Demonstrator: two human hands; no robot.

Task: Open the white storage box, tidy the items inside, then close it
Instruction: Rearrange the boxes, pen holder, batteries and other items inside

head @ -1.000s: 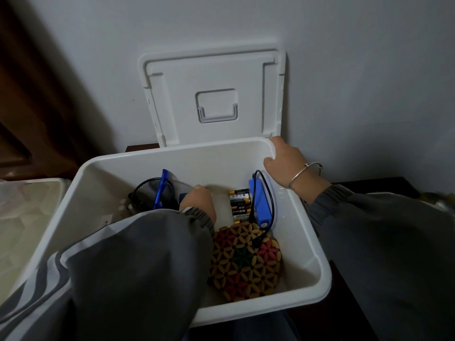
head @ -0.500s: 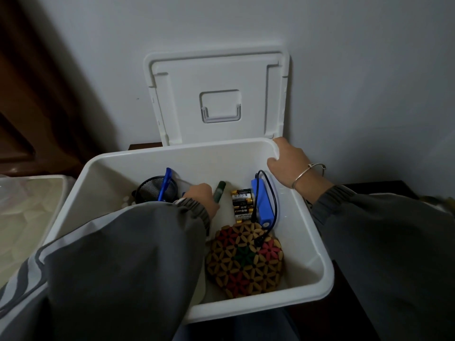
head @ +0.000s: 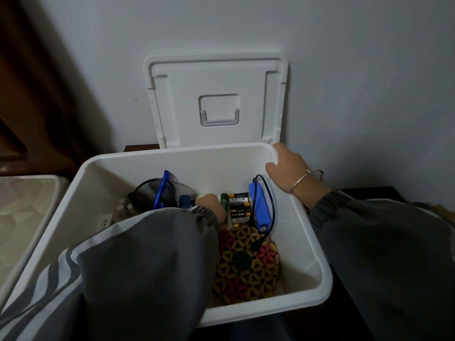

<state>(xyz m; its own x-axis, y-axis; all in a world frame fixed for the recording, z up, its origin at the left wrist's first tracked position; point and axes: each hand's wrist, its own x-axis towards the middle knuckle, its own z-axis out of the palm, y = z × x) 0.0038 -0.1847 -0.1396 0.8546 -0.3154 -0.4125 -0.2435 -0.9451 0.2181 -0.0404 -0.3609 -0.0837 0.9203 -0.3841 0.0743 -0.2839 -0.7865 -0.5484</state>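
Observation:
The white storage box (head: 305,244) stands open, its lid (head: 216,99) leaning upright against the wall behind. My right hand (head: 286,168) grips the box's far right rim corner. My left hand (head: 211,205) reaches deep inside, its fingers closed around a dark green marker (head: 224,201) beside a pack of batteries (head: 238,209). A blue power bank (head: 257,207) with a black cable lies to the right of the batteries. A flower-patterned wooden mat (head: 248,264) lies at the near side. A black mesh cup (head: 152,195) with a blue stick stands at the far left.
Small white bottles (head: 121,205) sit at the box's left wall, partly hidden by my sleeve. Another pale container (head: 27,217) stands to the left of the box. A grey wall rises behind, and dark wooden furniture is at the far left.
My left hand picked up the green marker from the box floor and has lowered it next to the batteries. My right hand stayed on the rim.

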